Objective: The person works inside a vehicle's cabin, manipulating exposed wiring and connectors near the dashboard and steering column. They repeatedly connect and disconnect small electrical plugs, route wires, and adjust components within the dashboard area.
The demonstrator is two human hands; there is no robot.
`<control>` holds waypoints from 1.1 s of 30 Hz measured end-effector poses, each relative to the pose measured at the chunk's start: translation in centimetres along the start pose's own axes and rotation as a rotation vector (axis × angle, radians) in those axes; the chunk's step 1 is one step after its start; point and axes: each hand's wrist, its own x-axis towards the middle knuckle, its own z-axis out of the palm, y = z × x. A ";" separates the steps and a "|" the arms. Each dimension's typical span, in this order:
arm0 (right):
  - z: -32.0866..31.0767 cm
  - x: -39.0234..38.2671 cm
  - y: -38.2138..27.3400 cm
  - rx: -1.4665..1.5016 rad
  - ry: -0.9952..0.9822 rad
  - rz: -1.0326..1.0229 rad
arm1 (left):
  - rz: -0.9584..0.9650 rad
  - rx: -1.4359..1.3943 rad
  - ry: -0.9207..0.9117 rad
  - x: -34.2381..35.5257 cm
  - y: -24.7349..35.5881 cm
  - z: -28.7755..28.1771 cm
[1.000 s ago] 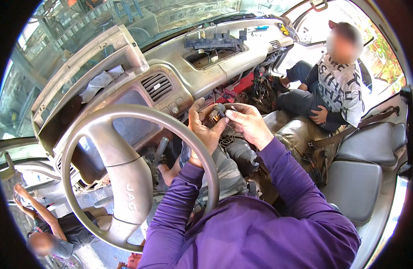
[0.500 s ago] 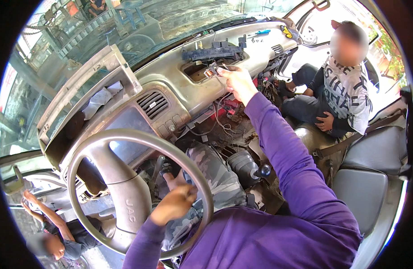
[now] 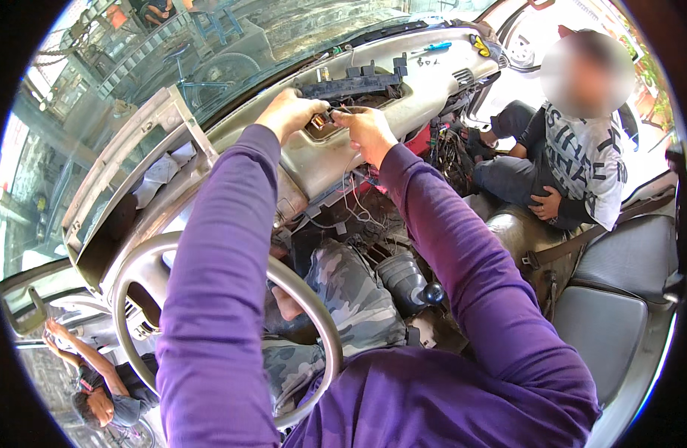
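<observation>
Both of my hands meet over the recess in the dashboard. Between them is a small dark part with copper-coloured bands [image 3: 321,120], its exact kind too small to make out. My left hand [image 3: 289,113] grips it from the left, thumb and fingers closed. From the right, my right hand [image 3: 367,131] pinches its other side. Just beyond my fingers, a long black plastic panel [image 3: 352,86] lies across the far side of the dashboard opening [image 3: 330,134]. Partly hidden by my left arm is the steering wheel [image 3: 325,321].
Loose wires [image 3: 358,198] hang below the dashboard [image 3: 272,168]. A gear lever [image 3: 433,293] rises right of my legs. A blue tool [image 3: 437,46] and a yellow-and-black item [image 3: 479,46] lie farther right. One person [image 3: 575,149] sits at right; another [image 3: 112,381] is outside at left.
My left hand has moved from beside the steering wheel up and forward to the small part. My right hand still holds that part, now slightly farther left.
</observation>
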 end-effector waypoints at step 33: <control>-2.8 9.4 1.0 -0.919 0.027 -0.650 | -0.276 -0.653 -0.252 9.7 -5.3 2.6</control>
